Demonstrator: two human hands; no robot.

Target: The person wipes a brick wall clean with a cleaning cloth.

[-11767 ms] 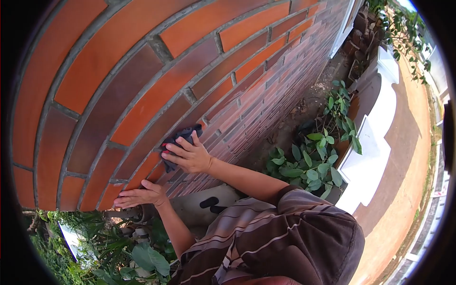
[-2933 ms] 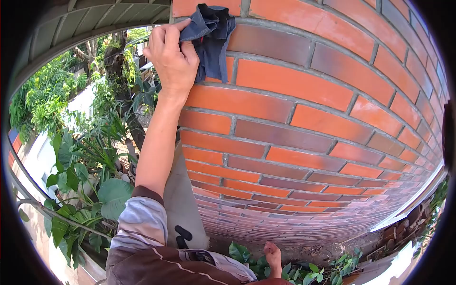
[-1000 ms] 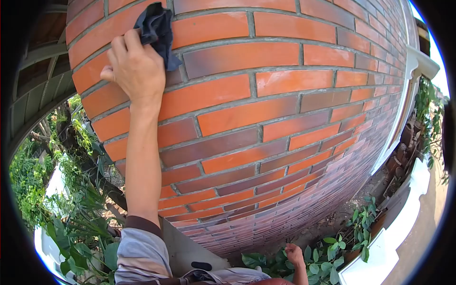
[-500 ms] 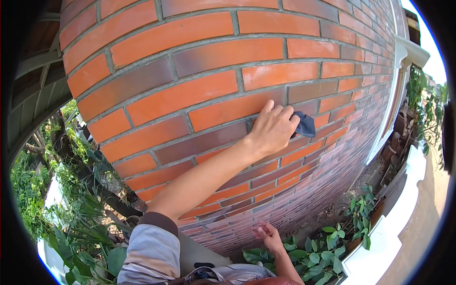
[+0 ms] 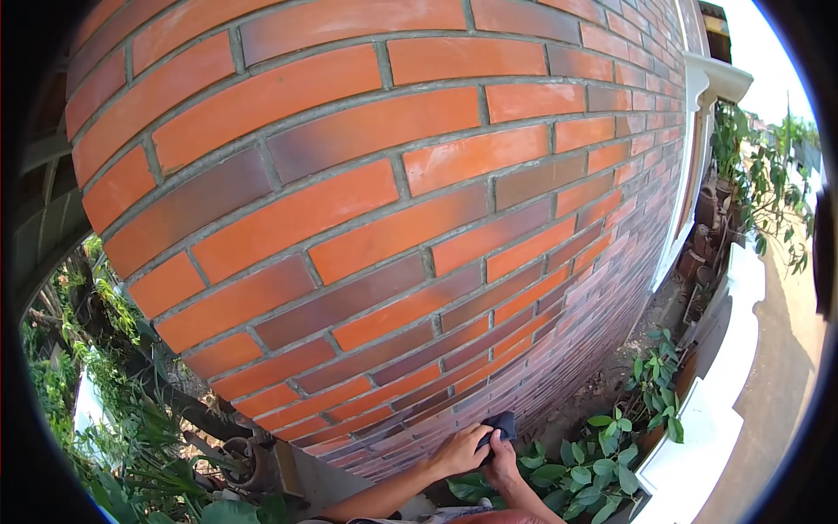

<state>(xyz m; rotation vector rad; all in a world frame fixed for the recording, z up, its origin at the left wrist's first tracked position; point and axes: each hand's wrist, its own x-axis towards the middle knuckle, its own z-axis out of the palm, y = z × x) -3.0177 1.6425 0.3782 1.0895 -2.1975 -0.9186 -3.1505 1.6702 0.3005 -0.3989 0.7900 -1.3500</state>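
Note:
A small dark cloth [image 5: 501,425] is bunched up low in front of me, near the foot of the brick wall [image 5: 393,201]. My left hand [image 5: 459,452] grips the cloth from the left with bent fingers. On the other side my right hand [image 5: 501,463] pinches it, its thumb pointing up along the cloth. Both hands are close together and apart from the wall's upper bricks. Grey mortar lines run between the orange and dark brown bricks, and a pale haze lies over the lower and farther ones.
Leafy plants [image 5: 576,472] grow below and right of my hands. A white low wall [image 5: 698,445] runs along the right, with a sandy path [image 5: 777,349] beyond. At the left are shrubs [image 5: 131,419] and a clay pot [image 5: 249,463]. A white window frame [image 5: 685,192] stands out at the far right.
My left hand has come off the brick wall and moved down with the cloth to my right hand, which now grips it too. The view has shifted slightly rightward.

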